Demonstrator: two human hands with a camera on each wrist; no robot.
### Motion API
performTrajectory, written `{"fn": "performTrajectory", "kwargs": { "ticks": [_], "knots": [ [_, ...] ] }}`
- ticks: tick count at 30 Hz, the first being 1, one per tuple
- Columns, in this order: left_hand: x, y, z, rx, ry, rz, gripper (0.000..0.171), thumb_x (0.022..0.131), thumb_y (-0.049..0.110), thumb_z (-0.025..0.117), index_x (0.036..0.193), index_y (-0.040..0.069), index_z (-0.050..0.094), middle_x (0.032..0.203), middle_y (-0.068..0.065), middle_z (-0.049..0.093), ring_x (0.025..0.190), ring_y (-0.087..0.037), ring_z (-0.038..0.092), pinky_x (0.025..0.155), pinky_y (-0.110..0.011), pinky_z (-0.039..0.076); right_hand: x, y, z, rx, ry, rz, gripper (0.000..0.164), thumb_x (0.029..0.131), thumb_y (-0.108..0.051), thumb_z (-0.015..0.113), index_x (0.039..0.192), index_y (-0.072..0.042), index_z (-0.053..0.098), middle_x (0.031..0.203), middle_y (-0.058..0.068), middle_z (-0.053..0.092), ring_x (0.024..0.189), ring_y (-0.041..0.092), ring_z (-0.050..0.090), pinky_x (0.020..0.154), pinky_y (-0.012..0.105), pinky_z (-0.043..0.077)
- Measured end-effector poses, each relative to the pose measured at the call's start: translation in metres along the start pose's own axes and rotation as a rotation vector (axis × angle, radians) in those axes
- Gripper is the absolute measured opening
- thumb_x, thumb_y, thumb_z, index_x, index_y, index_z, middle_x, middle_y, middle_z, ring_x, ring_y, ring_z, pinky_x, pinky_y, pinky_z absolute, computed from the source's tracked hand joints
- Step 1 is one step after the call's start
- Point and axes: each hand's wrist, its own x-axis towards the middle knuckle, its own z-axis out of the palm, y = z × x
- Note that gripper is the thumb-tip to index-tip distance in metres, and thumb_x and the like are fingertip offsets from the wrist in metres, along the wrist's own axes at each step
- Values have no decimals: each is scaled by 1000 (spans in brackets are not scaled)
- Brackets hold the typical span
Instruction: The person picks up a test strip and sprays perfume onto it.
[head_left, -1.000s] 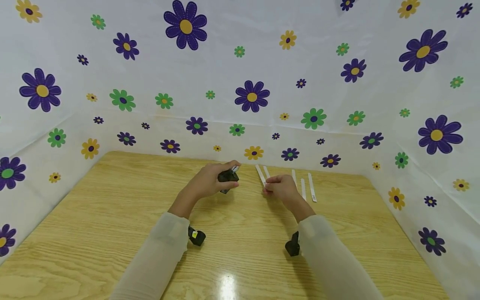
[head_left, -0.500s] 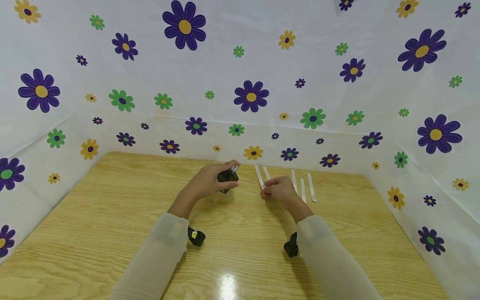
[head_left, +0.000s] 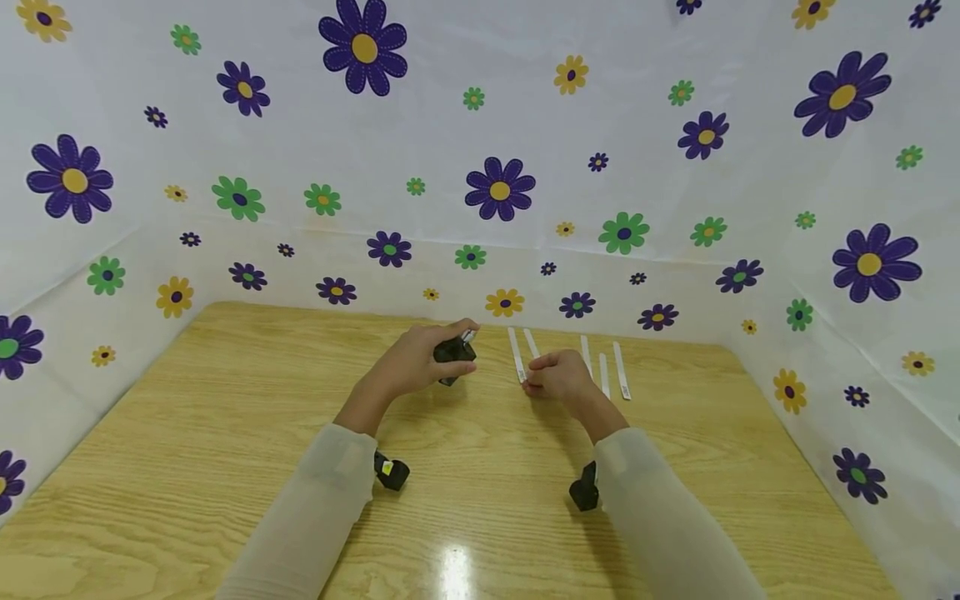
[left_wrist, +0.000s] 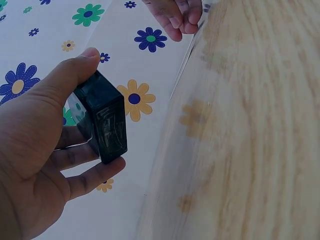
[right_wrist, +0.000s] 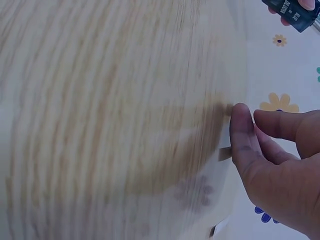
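The left hand (head_left: pixel 412 364) grips a dark, square-sided glass bottle (head_left: pixel 453 352). On the pale wood-grain table (head_left: pixel 225 433), the leftmost flat white strip (head_left: pixel 515 352) now shows its printed end, covered a second ago; its placing appears nearly settled. The right hand (head_left: pixel 564 382) bends beside it; whether it pinches anything cannot be determined. Three similar strips (head_left: pixel 619 367) lie rightward.
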Motion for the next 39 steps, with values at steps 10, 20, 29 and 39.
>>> {"fn": "performTrajectory", "kwargs": {
  "ticks": [10,20,29,39],
  "knots": [
    [0,-3,-1,7,12,0,65,95,52,68,155,38,46,135,-8,65,99,-25,61,80,-40,49,-5,-9,-13,-87,-44,-79,30,100,7,58,129,18,57,116,28,63,94,27,71,87,37,57],
    [-1,-3,-2,15,9,3,65,95,52,68,155,38,46,133,-7,65,99,-25,61,81,-40,50,-10,-16,-33,-140,-51,-135,34,102,4,57,133,17,54,126,32,59,99,29,70,93,41,55],
    [-2,-2,-2,5,4,-12,66,95,52,69,155,36,47,135,-6,64,105,-24,61,86,-42,51,-15,-15,-59,-209,-64,-192,36,103,-1,58,135,16,53,124,32,62,100,28,69,90,37,56],
    [-2,-1,-3,11,2,-31,65,95,52,69,154,40,46,135,-5,64,104,-25,60,86,-41,50,-27,-11,-89,-313,-76,-195,38,105,-5,55,138,14,51,127,33,60,107,36,66,93,44,55]
  ]
}}
